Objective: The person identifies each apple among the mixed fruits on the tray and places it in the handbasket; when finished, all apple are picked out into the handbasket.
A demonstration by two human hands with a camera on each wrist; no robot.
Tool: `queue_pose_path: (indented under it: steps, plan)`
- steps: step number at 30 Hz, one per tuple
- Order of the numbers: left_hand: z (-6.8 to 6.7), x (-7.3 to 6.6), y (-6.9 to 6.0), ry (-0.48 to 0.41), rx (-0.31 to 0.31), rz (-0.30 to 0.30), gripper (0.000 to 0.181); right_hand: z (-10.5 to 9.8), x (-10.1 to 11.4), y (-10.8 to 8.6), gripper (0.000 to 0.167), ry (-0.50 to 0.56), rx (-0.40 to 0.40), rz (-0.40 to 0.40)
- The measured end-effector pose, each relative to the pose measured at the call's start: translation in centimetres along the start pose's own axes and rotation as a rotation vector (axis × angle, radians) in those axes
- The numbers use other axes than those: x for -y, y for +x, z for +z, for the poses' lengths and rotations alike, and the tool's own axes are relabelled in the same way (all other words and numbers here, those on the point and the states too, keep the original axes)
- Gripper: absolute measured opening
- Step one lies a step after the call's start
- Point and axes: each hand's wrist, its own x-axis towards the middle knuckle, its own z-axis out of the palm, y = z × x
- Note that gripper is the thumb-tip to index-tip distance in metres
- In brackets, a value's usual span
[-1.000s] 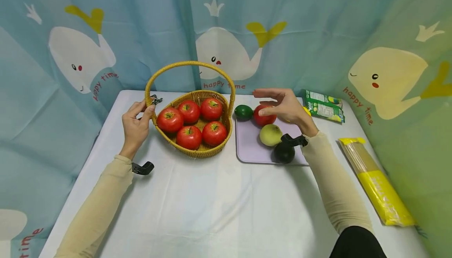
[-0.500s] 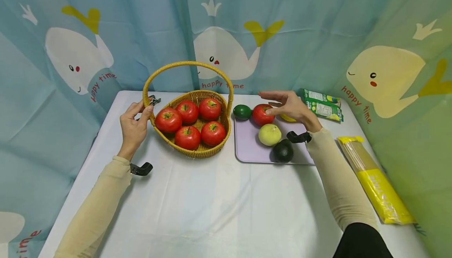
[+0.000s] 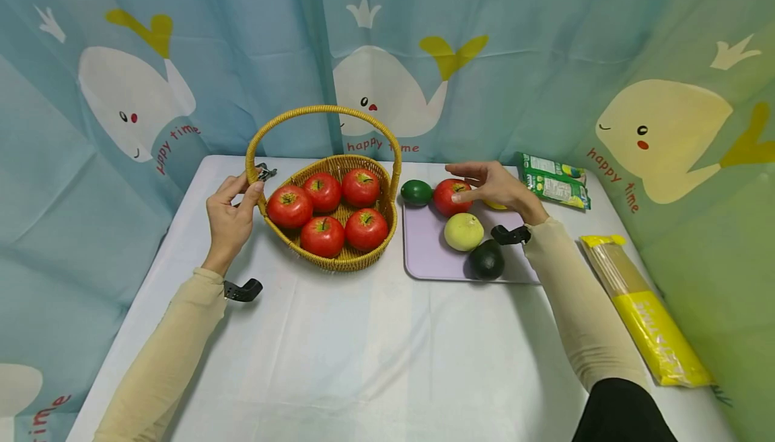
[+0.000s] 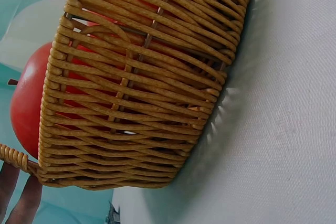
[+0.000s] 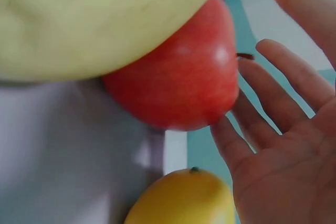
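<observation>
My left hand (image 3: 231,223) pinches the base of the handle of a yellow wicker basket (image 3: 339,263), at its left side. Several red apples (image 3: 323,236) lie in the basket, which stands on the table. On the lilac tray (image 3: 424,257), my right hand (image 3: 499,186) is at another red apple (image 5: 178,77), fingers behind it and thumb in front. In the right wrist view these fingers are spread and loosely bent, and the thumb is apart from the apple. A pale yellow-green round fruit (image 3: 463,232) sits just in front of that apple.
Also on the tray are a dark avocado (image 3: 486,260), a small green fruit (image 3: 416,192) and a yellow fruit (image 5: 184,200). Green packets (image 3: 556,181) and a yellow noodle pack (image 3: 648,314) lie to the right. A curtain (image 3: 242,58) hangs behind the white table (image 3: 351,354).
My right hand has shifted slightly right, then lowered around the apple on the tray, its fingers coming closer to it. The left hand keeps its hold on the basket handle.
</observation>
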Motion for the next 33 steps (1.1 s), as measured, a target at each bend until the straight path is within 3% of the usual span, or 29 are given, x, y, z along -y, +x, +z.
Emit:
queue_pose_path:
  steps: [11, 21, 33]
  plan:
    - [-0.1, -0.1, 0.0, 0.008, -0.003, 0.005, 0.025, 0.1, -0.8, 0.3, 0.07, -0.121, 0.008, 0.061]
    - [0.0, 0.0, 0.0, -0.007, 0.003, 0.001, 0.026, 0.2, -1.5, 0.6, 0.069, -0.1, 0.009, 0.122]
    - [0.0, 0.3, 0.1, -0.01, 0.002, 0.0, 0.026, 0.3, -1.9, 0.6, 0.069, -0.074, 0.01, 0.1]
